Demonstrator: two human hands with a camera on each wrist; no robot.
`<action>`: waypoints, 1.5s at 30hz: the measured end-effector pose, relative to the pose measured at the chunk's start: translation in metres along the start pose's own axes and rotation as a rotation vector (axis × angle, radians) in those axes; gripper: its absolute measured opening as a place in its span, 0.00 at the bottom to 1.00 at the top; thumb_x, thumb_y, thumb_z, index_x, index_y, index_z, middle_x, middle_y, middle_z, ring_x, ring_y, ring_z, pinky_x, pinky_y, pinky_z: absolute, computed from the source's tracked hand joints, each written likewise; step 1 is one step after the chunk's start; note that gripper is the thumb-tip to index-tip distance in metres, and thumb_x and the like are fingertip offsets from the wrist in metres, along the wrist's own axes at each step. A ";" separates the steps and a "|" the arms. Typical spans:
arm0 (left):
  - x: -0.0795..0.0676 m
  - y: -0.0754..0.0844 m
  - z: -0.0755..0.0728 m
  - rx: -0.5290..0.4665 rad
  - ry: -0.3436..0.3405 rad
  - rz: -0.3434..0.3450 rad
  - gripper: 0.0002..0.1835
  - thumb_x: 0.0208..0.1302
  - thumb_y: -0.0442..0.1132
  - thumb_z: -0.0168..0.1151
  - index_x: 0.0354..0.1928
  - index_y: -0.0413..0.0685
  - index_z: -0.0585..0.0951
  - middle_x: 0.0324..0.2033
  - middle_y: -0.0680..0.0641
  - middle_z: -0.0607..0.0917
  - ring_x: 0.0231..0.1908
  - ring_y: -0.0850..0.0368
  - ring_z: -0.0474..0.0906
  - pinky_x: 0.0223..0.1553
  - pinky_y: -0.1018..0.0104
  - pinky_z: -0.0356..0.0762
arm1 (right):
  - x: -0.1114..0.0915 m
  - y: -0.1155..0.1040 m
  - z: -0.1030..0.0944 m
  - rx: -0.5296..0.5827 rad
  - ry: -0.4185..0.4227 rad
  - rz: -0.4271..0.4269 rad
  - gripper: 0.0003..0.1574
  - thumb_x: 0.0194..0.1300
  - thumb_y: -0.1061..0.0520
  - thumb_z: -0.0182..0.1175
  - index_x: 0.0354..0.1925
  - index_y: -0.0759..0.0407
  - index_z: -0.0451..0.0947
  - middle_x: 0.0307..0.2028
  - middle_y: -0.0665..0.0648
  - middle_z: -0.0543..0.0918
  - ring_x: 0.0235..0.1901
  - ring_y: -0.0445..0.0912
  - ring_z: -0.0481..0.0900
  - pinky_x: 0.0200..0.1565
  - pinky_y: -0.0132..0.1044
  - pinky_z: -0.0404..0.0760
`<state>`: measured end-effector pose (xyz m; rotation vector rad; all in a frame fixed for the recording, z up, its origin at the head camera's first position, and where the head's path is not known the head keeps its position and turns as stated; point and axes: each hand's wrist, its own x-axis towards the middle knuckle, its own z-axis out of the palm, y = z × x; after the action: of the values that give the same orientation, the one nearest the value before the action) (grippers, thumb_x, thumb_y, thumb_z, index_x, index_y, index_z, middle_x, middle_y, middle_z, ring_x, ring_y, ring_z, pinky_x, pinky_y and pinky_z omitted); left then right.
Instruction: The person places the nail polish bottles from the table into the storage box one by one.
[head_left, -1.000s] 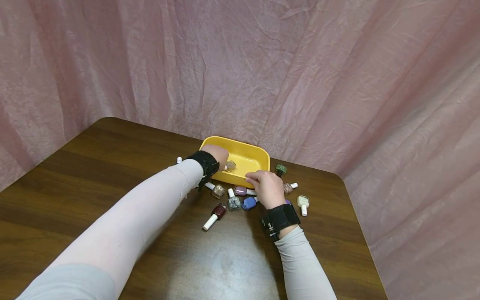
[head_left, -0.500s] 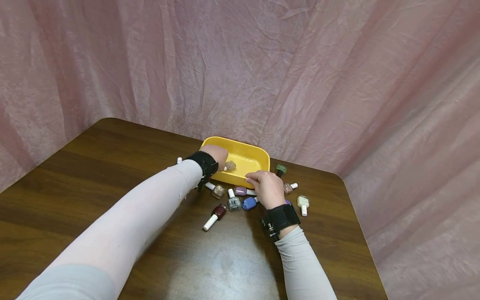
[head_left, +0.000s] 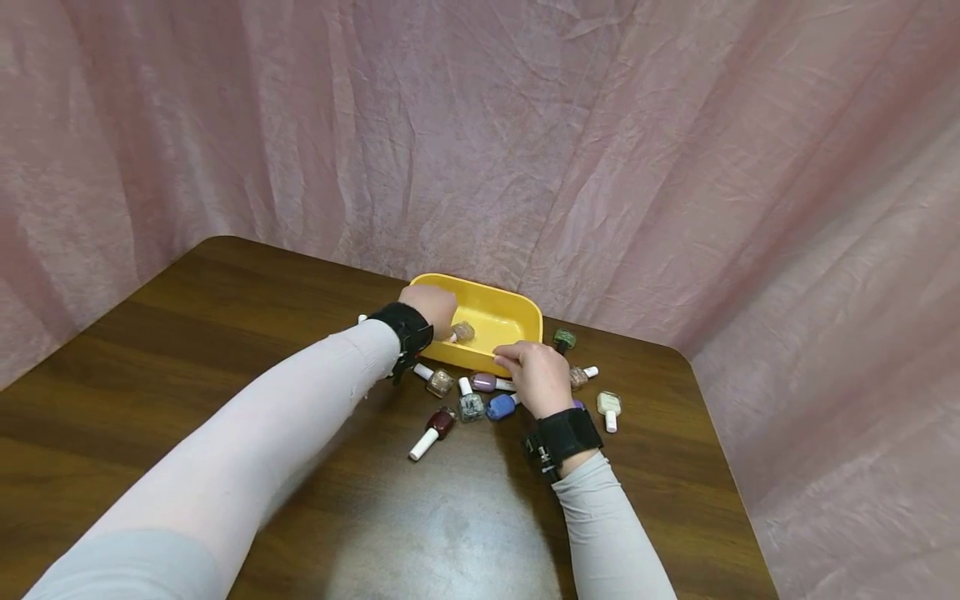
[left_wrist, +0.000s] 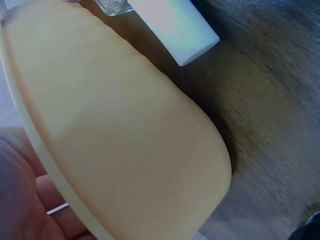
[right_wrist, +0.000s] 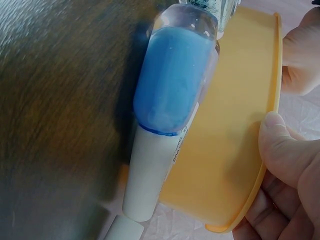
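Note:
A yellow plastic bin (head_left: pixel 489 321) stands at the back of the table. My right hand (head_left: pixel 536 377) pinches its near rim, the thumb (right_wrist: pixel 277 142) on the edge and the other fingers curled behind the wall. My left hand (head_left: pixel 431 308) is bent down over the bin's left end. Its fingers (left_wrist: pixel 47 192) look curled behind the rim; whether they hold anything is hidden. Beside that hand a glittery nail polish bottle (head_left: pixel 463 332) lies in the bin. A blue nail polish bottle (right_wrist: pixel 172 82) lies just outside the near wall, close to my right hand.
Several nail polish bottles lie in front: maroon (head_left: pixel 442 423), grey glitter (head_left: pixel 471 407), gold glitter (head_left: pixel 440 382) and lilac (head_left: pixel 483 382). Green (head_left: pixel 565 338), rose glitter (head_left: pixel 578 377) and cream (head_left: pixel 609 403) ones lie right. A pink curtain (head_left: pixel 480 142) hangs behind the table.
The head view has shifted very slightly. Both hands keep nearly the same places at the bin, and the bottles lie as before.

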<state>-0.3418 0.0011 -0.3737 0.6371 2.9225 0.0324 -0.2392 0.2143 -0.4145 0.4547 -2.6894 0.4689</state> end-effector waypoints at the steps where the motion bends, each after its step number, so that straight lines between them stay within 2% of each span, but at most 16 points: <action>1: 0.001 -0.001 0.000 -0.006 0.010 -0.003 0.21 0.79 0.57 0.65 0.35 0.48 0.84 0.24 0.51 0.78 0.29 0.52 0.77 0.37 0.50 0.81 | 0.000 0.000 0.000 0.003 -0.001 0.003 0.10 0.73 0.52 0.75 0.50 0.50 0.96 0.44 0.52 0.95 0.44 0.56 0.92 0.44 0.55 0.87; 4: 0.001 -0.004 0.002 -0.027 0.044 -0.005 0.22 0.80 0.57 0.64 0.31 0.50 0.81 0.21 0.51 0.75 0.28 0.52 0.75 0.35 0.50 0.79 | -0.001 0.001 0.001 0.002 -0.001 0.006 0.10 0.73 0.52 0.74 0.50 0.50 0.96 0.44 0.52 0.95 0.44 0.55 0.92 0.44 0.55 0.87; 9: -0.001 -0.008 0.002 -0.059 0.113 0.012 0.14 0.79 0.46 0.65 0.32 0.49 0.84 0.23 0.50 0.79 0.29 0.51 0.77 0.34 0.53 0.76 | -0.002 0.003 0.001 0.009 -0.007 0.016 0.10 0.74 0.52 0.74 0.50 0.51 0.96 0.44 0.53 0.95 0.44 0.56 0.92 0.44 0.55 0.87; 15: -0.011 -0.011 -0.001 -0.092 0.172 0.030 0.14 0.81 0.46 0.65 0.34 0.50 0.85 0.24 0.51 0.83 0.27 0.52 0.79 0.30 0.56 0.76 | -0.002 0.003 -0.001 0.010 0.002 0.010 0.10 0.74 0.53 0.74 0.49 0.50 0.96 0.44 0.52 0.95 0.44 0.56 0.92 0.43 0.55 0.87; 18: -0.019 -0.013 -0.004 -0.116 0.191 0.026 0.11 0.80 0.46 0.65 0.39 0.49 0.88 0.28 0.50 0.87 0.29 0.51 0.82 0.32 0.55 0.79 | -0.001 0.003 -0.002 0.016 0.003 0.009 0.09 0.74 0.53 0.74 0.49 0.50 0.96 0.44 0.52 0.95 0.44 0.56 0.92 0.43 0.54 0.87; 22: -0.029 -0.015 -0.007 -0.113 0.218 0.017 0.15 0.80 0.48 0.66 0.55 0.46 0.90 0.44 0.46 0.92 0.41 0.48 0.87 0.42 0.50 0.85 | -0.001 0.003 -0.001 0.016 0.003 0.007 0.09 0.73 0.53 0.74 0.49 0.50 0.96 0.44 0.52 0.95 0.44 0.55 0.92 0.42 0.54 0.86; 27: -0.039 -0.023 -0.007 -0.097 0.252 0.018 0.23 0.81 0.50 0.66 0.67 0.44 0.86 0.61 0.41 0.88 0.58 0.41 0.86 0.58 0.43 0.84 | -0.001 0.003 0.000 0.011 0.015 -0.001 0.09 0.72 0.53 0.75 0.48 0.51 0.96 0.43 0.52 0.95 0.43 0.56 0.92 0.41 0.54 0.86; 35: -0.059 -0.037 -0.008 -0.106 0.306 0.045 0.33 0.79 0.50 0.67 0.77 0.39 0.75 0.73 0.36 0.78 0.72 0.35 0.75 0.74 0.42 0.72 | 0.000 0.001 -0.002 0.014 0.009 -0.005 0.09 0.72 0.53 0.75 0.48 0.51 0.96 0.43 0.52 0.95 0.43 0.55 0.92 0.41 0.54 0.86; 42: -0.074 -0.050 -0.003 -0.117 0.339 0.051 0.38 0.79 0.50 0.69 0.80 0.37 0.70 0.78 0.34 0.71 0.77 0.34 0.69 0.77 0.39 0.65 | 0.000 -0.001 -0.003 0.016 0.000 0.004 0.09 0.74 0.53 0.74 0.49 0.51 0.96 0.43 0.52 0.95 0.43 0.55 0.92 0.41 0.54 0.86; 45: -0.080 -0.056 0.002 -0.118 0.357 0.067 0.40 0.77 0.50 0.71 0.80 0.36 0.69 0.78 0.32 0.70 0.77 0.33 0.68 0.77 0.38 0.65 | 0.000 -0.001 -0.002 0.018 -0.006 0.008 0.09 0.74 0.53 0.73 0.49 0.50 0.96 0.44 0.52 0.95 0.43 0.55 0.92 0.41 0.53 0.86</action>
<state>-0.2924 -0.0834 -0.3669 0.7818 3.2028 0.3592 -0.2378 0.2144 -0.4126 0.4516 -2.6952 0.4949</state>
